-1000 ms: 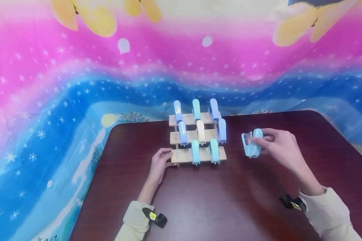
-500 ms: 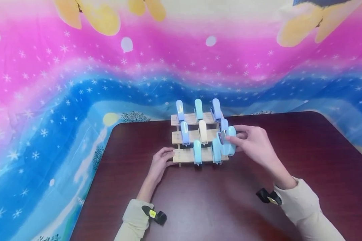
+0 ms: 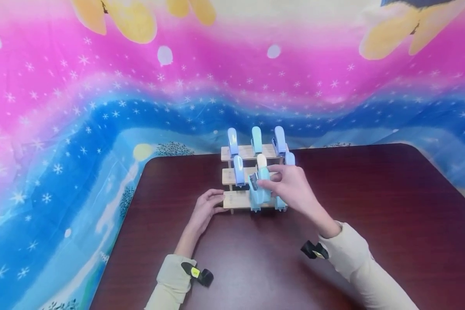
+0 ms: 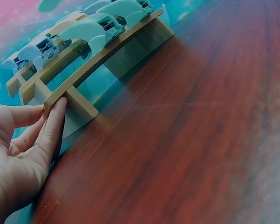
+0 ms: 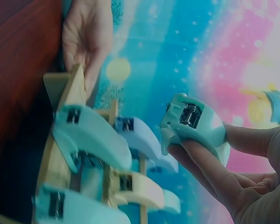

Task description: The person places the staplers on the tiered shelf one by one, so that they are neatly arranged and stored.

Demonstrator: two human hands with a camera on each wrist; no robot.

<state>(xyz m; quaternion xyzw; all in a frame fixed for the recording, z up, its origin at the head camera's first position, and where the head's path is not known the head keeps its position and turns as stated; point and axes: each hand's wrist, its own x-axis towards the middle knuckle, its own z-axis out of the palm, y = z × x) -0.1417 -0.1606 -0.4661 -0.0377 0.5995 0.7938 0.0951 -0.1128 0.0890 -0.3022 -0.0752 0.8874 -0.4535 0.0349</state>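
A small mint-green stapler (image 3: 262,185) is pinched between the thumb and fingers of my right hand (image 3: 288,185), raised in front of the lowest shelf. In the right wrist view, the held stapler (image 5: 196,123) shows a metal part in its end and stands apart from the others. My left hand (image 3: 207,211) grips the left end of the lowest board of a three-tier wooden stand (image 3: 236,199), thumb and fingers on its edge in the left wrist view. A mint stapler on that board is partly hidden behind the held one; another (image 3: 280,203) sits farther right.
On the middle tier stand a blue stapler (image 3: 238,170), a cream stapler (image 3: 261,160) and a partly covered blue one (image 3: 289,158). The top tier bears a blue (image 3: 232,142), a mint (image 3: 257,140) and a lilac stapler (image 3: 280,140). A patterned cloth (image 3: 178,99) hangs behind the dark table (image 3: 372,193).
My right hand has carried the mint stapler leftward from beside the stand to in front of its shelves. My left hand keeps its grip on the lowest board.
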